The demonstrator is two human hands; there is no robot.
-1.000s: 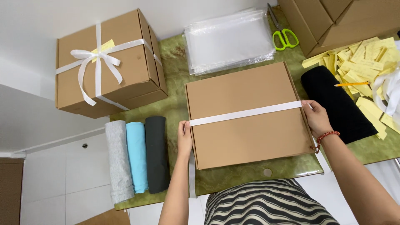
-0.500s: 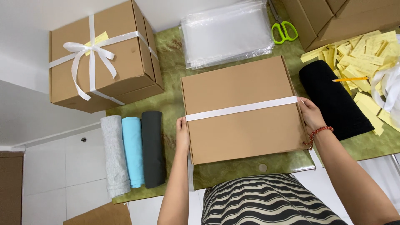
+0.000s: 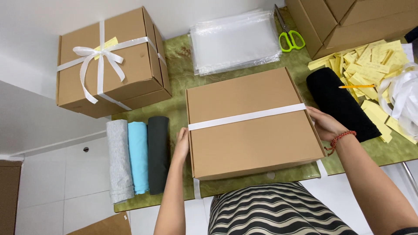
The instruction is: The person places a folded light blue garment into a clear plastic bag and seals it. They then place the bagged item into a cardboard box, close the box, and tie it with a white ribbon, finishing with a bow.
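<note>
A flat brown cardboard box (image 3: 252, 139) lies on the green table (image 3: 178, 74) in front of me. A white ribbon (image 3: 248, 116) runs across its lid from left to right. My left hand (image 3: 181, 146) presses against the box's left side where the ribbon goes over the edge. My right hand (image 3: 324, 124), with a red bead bracelet at the wrist, grips the right side at the ribbon's other end. Ribbon tails hang down below the box's front edge on both sides.
A taller brown box tied with a white bow (image 3: 109, 61) stands at the back left. Three rolled cloths (image 3: 138, 156), grey, light blue and dark, lie left of the flat box. Clear plastic bags (image 3: 237, 41), green scissors (image 3: 289, 39), a black roll (image 3: 342, 106), yellow paper slips (image 3: 370, 65) and more cartons (image 3: 348, 21) are behind and right.
The box and both hands hold nearly the same relation; the view has shifted slightly, and the right hand has slid a little lower along the box's right edge.
</note>
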